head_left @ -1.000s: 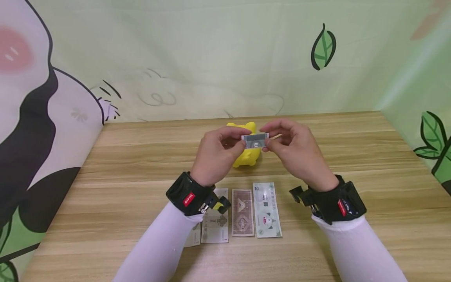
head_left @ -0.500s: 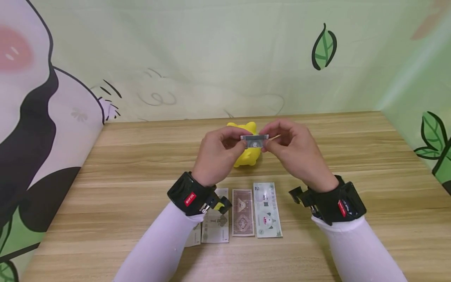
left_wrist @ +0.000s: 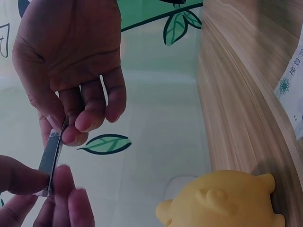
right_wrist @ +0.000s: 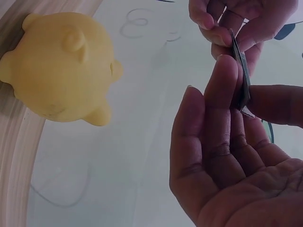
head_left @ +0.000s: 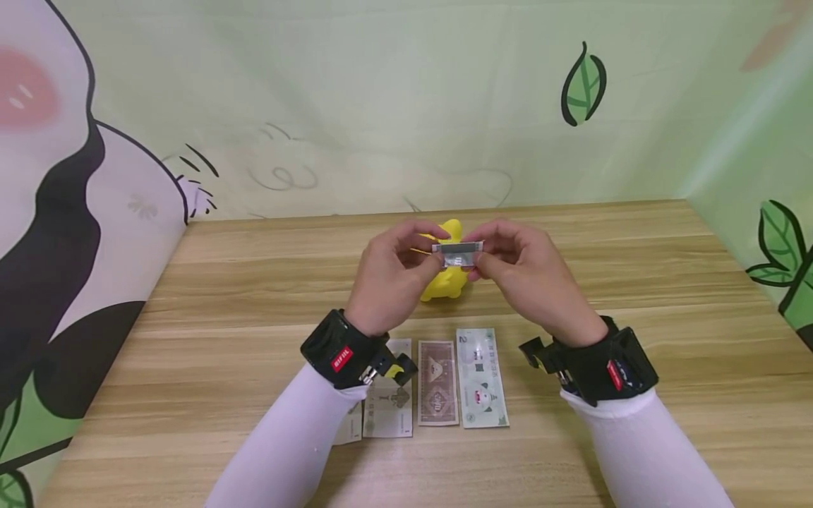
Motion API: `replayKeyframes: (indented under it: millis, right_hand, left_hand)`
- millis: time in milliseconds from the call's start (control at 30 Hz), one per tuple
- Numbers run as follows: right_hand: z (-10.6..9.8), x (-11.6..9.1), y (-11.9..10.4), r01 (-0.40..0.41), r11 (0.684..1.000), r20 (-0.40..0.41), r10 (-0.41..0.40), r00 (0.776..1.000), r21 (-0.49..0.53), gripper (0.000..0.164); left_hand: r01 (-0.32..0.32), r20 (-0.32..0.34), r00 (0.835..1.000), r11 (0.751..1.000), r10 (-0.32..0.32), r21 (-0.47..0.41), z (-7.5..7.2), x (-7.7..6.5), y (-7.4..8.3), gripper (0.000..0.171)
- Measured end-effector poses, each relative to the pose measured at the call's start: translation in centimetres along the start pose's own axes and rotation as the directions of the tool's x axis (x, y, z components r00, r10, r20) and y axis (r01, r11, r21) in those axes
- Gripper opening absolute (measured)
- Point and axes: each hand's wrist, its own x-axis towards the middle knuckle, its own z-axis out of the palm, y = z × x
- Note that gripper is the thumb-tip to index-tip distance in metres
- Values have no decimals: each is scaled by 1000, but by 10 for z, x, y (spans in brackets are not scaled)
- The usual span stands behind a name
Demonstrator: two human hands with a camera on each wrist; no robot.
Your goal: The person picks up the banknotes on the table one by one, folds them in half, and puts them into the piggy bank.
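Note:
A small folded banknote [head_left: 460,248], grey and whitish, is held in the air between both hands. My left hand [head_left: 395,276] pinches its left end between thumb and fingers. On its right end, my right hand [head_left: 532,274] does the same. Both wrist views show the folded note [left_wrist: 50,157] nearly edge-on, as a thin layered strip. Behind the hands stands a yellow piggy bank [head_left: 444,285], partly covered by the note and fingers in the head view. The right wrist view shows more of the piggy bank [right_wrist: 61,68].
On the wooden table [head_left: 667,296], nearer the person, lie a green-white note [head_left: 483,379], a brownish-red note [head_left: 437,395] and grey notes [head_left: 389,416] partly under the left wrist strap [head_left: 336,349]. A printed cloth backdrop [head_left: 381,106] rises behind and beside the table.
The dark band on the held note has become narrower as the note tilts or folds over. The left fingers have lifted slightly off its upper edge. The piggy bank and the laid-out notes stay put.

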Motion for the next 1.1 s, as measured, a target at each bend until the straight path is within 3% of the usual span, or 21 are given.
replayKeyframes:
  millis: [133, 567, 1100]
  right_hand:
    - [0, 0, 0, -5, 1000, -3, 5, 1000, 12, 25]
    - [1, 0, 1, 2, 1000, -14, -2, 1000, 26, 21]
    - [1, -2, -1, -4, 998, -26, 3, 1000, -69, 17]
  left_hand:
    - [15, 6, 1000, 999, -15, -39, -1, -1, 1, 22]
    - [29, -2, 1000, 999, -29, -31, -2, 0, 2, 12]
    - [23, 8, 1000, 998, -24, 55, -2, 0, 1, 16]
